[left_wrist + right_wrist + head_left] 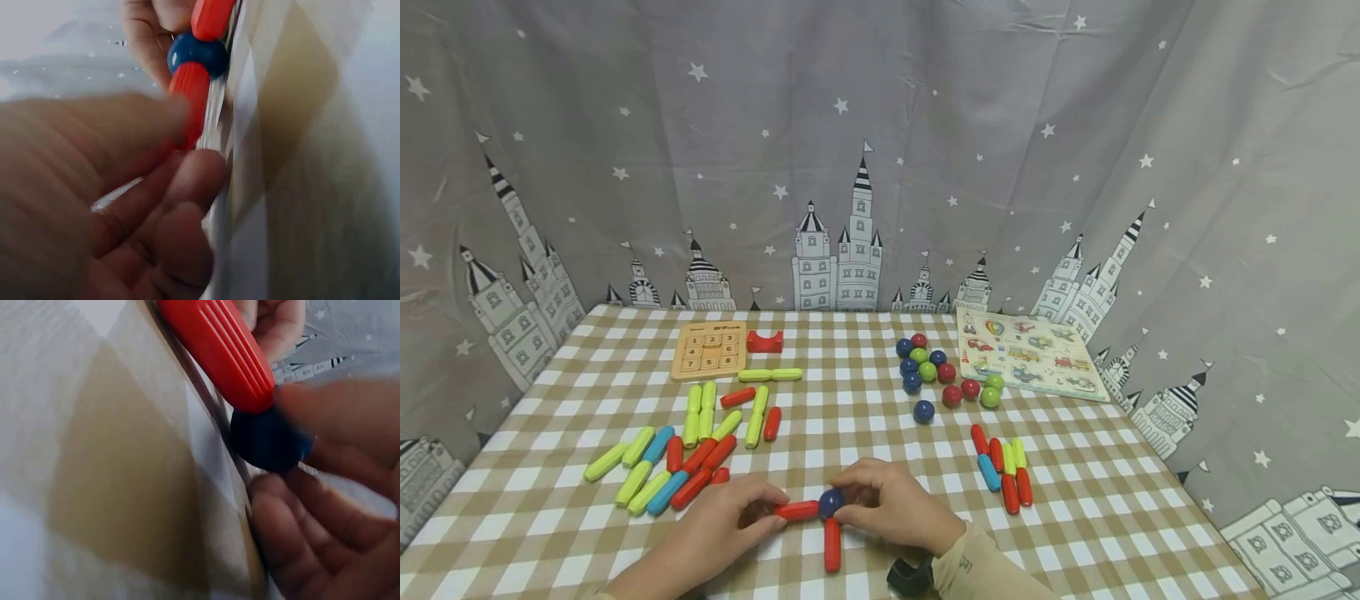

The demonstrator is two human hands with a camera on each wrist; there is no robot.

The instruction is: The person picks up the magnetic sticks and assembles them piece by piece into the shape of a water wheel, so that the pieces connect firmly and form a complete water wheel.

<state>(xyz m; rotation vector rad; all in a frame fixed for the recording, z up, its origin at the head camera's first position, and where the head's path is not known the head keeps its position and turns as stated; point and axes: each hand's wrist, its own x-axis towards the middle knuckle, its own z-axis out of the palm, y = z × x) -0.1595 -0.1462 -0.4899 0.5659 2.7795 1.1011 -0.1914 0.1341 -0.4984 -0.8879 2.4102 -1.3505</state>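
A dark blue ball [831, 503] joins two red rods near the table's front. My right hand [891, 507] pinches the ball between thumb and fingers. My left hand [730, 521] grips the outer end of one red rod [799, 511], whose other end meets the ball from the left. From the ball toward me extends the second red rod [832, 546], lying along the cloth. In the left wrist view the gripped rod [192, 100] lines up with the ball [212, 57]. The right wrist view shows the ball [265, 440] against a grooved red rod [231, 356].
Yellow-green, red and blue rods [666, 479] lie left of my hands. Several balls [924, 411] sit farther back, beside a picture board [1030, 350]. More rods [1011, 483] are at the right. A number puzzle [709, 350] and a red notched block [764, 342] lie at the back left.
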